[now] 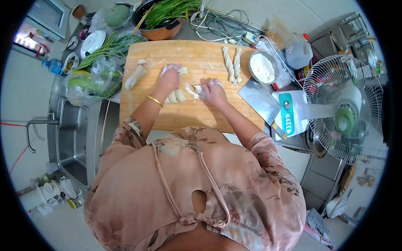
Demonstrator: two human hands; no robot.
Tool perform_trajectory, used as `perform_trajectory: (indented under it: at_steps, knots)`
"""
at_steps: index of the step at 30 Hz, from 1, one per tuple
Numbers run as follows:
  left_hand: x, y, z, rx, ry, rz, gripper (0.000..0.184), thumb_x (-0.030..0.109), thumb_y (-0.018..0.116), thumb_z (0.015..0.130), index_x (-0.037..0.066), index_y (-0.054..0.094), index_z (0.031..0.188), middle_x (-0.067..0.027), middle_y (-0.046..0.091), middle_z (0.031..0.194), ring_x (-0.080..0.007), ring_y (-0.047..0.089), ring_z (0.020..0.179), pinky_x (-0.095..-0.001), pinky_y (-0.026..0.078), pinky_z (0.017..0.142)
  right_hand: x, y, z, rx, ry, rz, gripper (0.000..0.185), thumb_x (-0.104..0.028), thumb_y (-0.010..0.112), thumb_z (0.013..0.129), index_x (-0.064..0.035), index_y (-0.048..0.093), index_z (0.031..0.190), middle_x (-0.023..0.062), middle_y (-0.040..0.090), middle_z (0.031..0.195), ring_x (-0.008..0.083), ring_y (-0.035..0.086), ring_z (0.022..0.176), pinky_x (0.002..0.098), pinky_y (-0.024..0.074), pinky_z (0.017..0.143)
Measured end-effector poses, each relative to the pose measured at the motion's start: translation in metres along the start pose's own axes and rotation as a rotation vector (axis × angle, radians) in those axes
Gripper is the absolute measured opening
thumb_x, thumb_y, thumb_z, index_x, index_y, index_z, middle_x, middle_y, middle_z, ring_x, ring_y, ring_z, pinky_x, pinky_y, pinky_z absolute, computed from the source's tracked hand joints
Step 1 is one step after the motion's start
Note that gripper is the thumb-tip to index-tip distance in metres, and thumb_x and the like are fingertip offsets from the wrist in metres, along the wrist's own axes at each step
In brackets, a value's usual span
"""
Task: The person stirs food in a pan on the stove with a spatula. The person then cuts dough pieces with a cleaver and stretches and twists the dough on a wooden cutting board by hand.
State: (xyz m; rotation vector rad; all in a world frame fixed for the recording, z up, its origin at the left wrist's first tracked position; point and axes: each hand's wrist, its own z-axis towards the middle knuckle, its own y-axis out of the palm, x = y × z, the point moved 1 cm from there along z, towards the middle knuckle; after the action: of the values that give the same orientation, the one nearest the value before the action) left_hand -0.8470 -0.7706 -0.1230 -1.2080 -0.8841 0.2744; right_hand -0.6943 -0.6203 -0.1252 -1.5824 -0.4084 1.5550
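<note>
On the wooden board [140,102], my left hand [171,77] is curled, its fingers whitened with flour. A pale bit of dough [183,70] shows at its edge; what lies under the fingers is hidden. My right hand [215,92] is closed on a small floury piece of dough [198,89] against the board. Several cut dough pieces [176,96] lie in a row below my left hand. A thick dough log [136,77] rests at the left, a small dough piece [142,61] above it. Two twisted dough strips [232,65] lie side by side at the upper right.
Right of the board are a bowl of flour [263,69], a cleaver [260,100], a kitchen scale [289,113] and a fan [343,111]. A pot with greens [161,33] and bagged vegetables [94,79] stand behind and left. A sink [73,134] is at the left.
</note>
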Motion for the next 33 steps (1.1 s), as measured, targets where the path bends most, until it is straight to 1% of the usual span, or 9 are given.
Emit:
perform_trajectory:
  at_steps: [3, 6, 9, 12, 16, 21, 26, 29, 33]
  knots:
    - [0.012, -0.005, -0.005, 0.093, 0.028, 0.085, 0.034, 0.01, 0.052, 0.081, 0.005, 0.058, 0.114, -0.0169, 0.057, 0.114, -0.0321, 0.051, 0.108, -0.0403, 0.037, 0.097, -0.013, -0.001, -0.012, -0.012, -0.192, -0.088, 0.026, -0.012, 0.058, 0.075, -0.0001, 0.06, 0.098, 0.0208, 0.057, 0.097, 0.0369, 0.052, 0.094, 0.0421, 0.0422, 0.083]
    - [0.03, -0.003, -0.013, 0.055, 0.039, -0.105, 0.03, 0.011, 0.052, 0.082, 0.003, 0.06, 0.11, -0.0181, 0.06, 0.107, -0.0344, 0.053, 0.104, -0.0401, 0.041, 0.092, 0.001, 0.007, -0.012, -0.069, -0.206, -0.096, 0.025, -0.009, 0.059, 0.074, -0.0006, 0.06, 0.098, 0.0201, 0.058, 0.095, 0.0372, 0.052, 0.094, 0.0422, 0.0417, 0.083]
    - [0.061, -0.001, -0.035, -0.068, -0.025, -0.342, 0.031, 0.011, 0.051, 0.083, 0.002, 0.06, 0.111, -0.0225, 0.06, 0.104, -0.0369, 0.052, 0.106, -0.0396, 0.042, 0.091, 0.0, -0.003, -0.015, -0.092, 0.005, 0.167, 0.026, -0.007, 0.061, 0.072, -0.0005, 0.061, 0.097, 0.0196, 0.058, 0.091, 0.0372, 0.052, 0.093, 0.0433, 0.0416, 0.083]
    - [0.07, 0.037, -0.058, 0.006, -0.128, -0.497, 0.039, 0.008, 0.052, 0.08, -0.002, 0.056, 0.117, -0.0255, 0.056, 0.113, -0.0372, 0.052, 0.109, -0.0367, 0.04, 0.096, 0.002, -0.007, -0.024, -0.014, -0.005, 0.092, 0.026, -0.006, 0.061, 0.071, -0.0015, 0.061, 0.096, 0.0192, 0.059, 0.089, 0.0373, 0.052, 0.092, 0.0441, 0.0416, 0.083]
    - [0.085, 0.052, -0.068, -0.141, 0.04, -0.302, 0.044, 0.007, 0.051, 0.078, -0.006, 0.051, 0.12, -0.0271, 0.049, 0.123, -0.0387, 0.046, 0.116, -0.0381, 0.035, 0.101, 0.013, 0.006, -0.031, -0.025, -0.079, -0.029, 0.028, -0.007, 0.062, 0.072, -0.003, 0.06, 0.1, 0.0199, 0.058, 0.093, 0.0376, 0.052, 0.092, 0.0443, 0.0421, 0.082]
    - [0.09, 0.04, -0.066, -0.134, -0.09, -0.428, 0.045, 0.008, 0.051, 0.079, -0.006, 0.049, 0.121, -0.0256, 0.048, 0.123, -0.0389, 0.044, 0.117, -0.0393, 0.034, 0.101, -0.003, -0.017, -0.042, 0.034, 0.075, -0.07, 0.032, -0.008, 0.061, 0.075, -0.0049, 0.058, 0.107, 0.0195, 0.055, 0.104, 0.0378, 0.051, 0.094, 0.0441, 0.0424, 0.082]
    - [0.103, 0.035, -0.083, -0.16, 0.053, -0.21, 0.049, 0.007, 0.053, 0.079, -0.003, 0.045, 0.126, -0.022, 0.047, 0.126, -0.0369, 0.045, 0.115, -0.0389, 0.036, 0.099, 0.015, -0.01, -0.056, 0.019, -0.004, -0.115, 0.032, -0.006, 0.06, 0.075, -0.0035, 0.058, 0.107, 0.0184, 0.054, 0.105, 0.037, 0.051, 0.095, 0.0427, 0.0426, 0.082]
    - [0.093, 0.039, -0.084, -0.157, 0.034, -0.53, 0.05, 0.005, 0.053, 0.078, -0.001, 0.045, 0.127, -0.0205, 0.048, 0.126, -0.0345, 0.046, 0.115, -0.037, 0.038, 0.098, 0.009, -0.019, -0.057, 0.09, -0.152, -0.218, 0.033, -0.007, 0.059, 0.076, -0.0038, 0.057, 0.109, 0.0165, 0.055, 0.105, 0.0352, 0.052, 0.096, 0.0427, 0.0424, 0.082]
    - [0.089, 0.028, -0.095, -0.203, 0.092, -0.581, 0.048, 0.004, 0.054, 0.078, 0.001, 0.047, 0.126, -0.0193, 0.048, 0.124, -0.0329, 0.048, 0.112, -0.036, 0.041, 0.094, 0.002, -0.022, -0.071, 0.027, -0.28, -0.248, 0.038, -0.008, 0.058, 0.077, -0.0052, 0.053, 0.115, 0.0142, 0.055, 0.108, 0.0342, 0.051, 0.099, 0.0443, 0.0405, 0.084]
